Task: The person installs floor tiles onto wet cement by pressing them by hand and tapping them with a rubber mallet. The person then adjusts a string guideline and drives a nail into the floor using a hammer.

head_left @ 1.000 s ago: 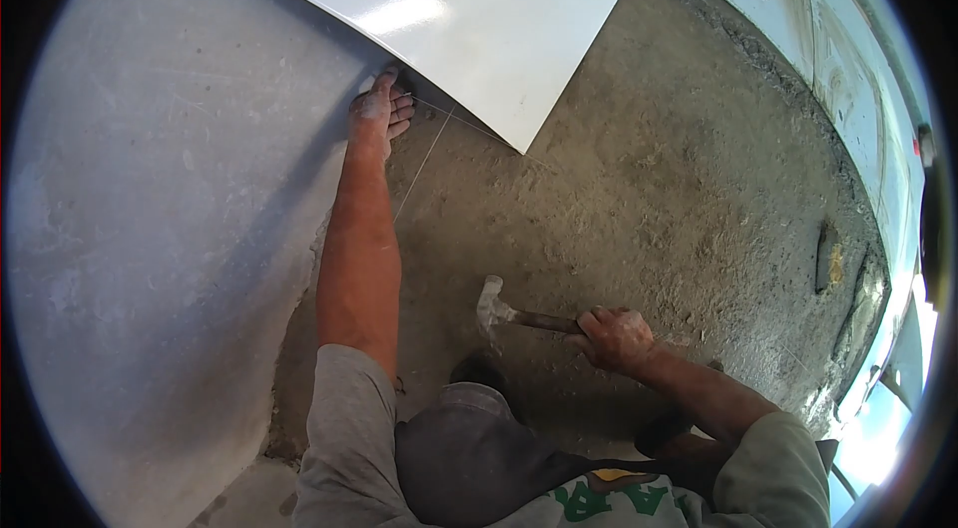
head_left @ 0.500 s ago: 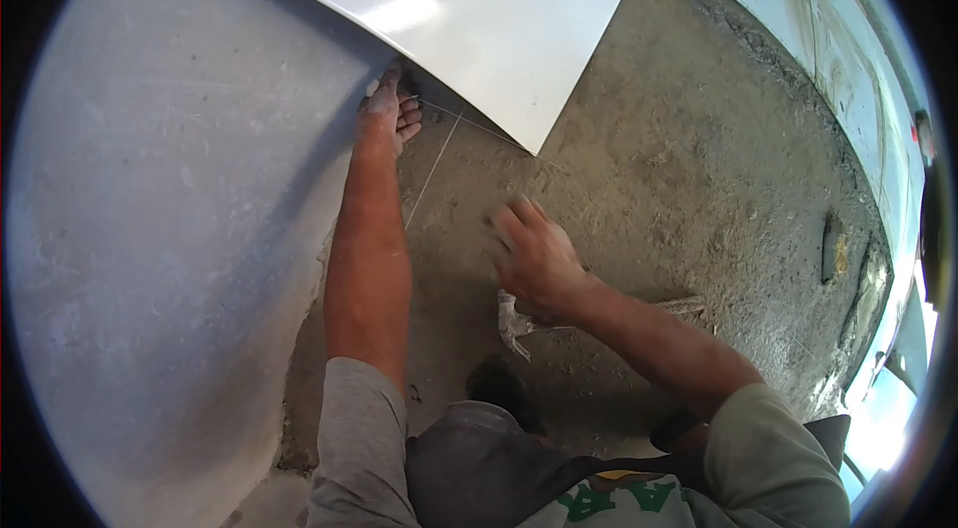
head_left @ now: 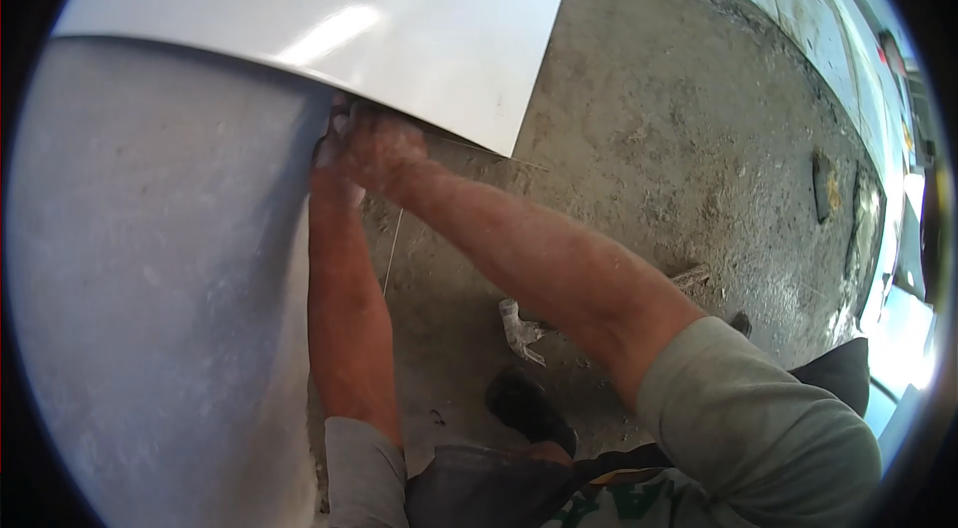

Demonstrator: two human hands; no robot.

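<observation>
My left hand [head_left: 334,154] is at the lower edge of the glossy white panel [head_left: 429,39], partly covered by the other hand. Against it, just under the same edge, lies my right hand [head_left: 387,144], its fingers hidden beneath the panel and blurred. What either hand holds cannot be made out. The hammer [head_left: 519,331] lies on the rough floor below my right forearm, which hides part of its handle. A thin string [head_left: 393,249] runs down the floor beside my left forearm.
A smooth grey wall or slab [head_left: 150,249] fills the left side. Rough concrete floor [head_left: 649,159] spreads to the right, bordered by pale panels [head_left: 813,19]. A dark shoe [head_left: 531,408] stands near the bottom.
My right hand has let go of the hammer, which now lies on the floor, and has moved up and left to my left hand. The view has shifted slightly.
</observation>
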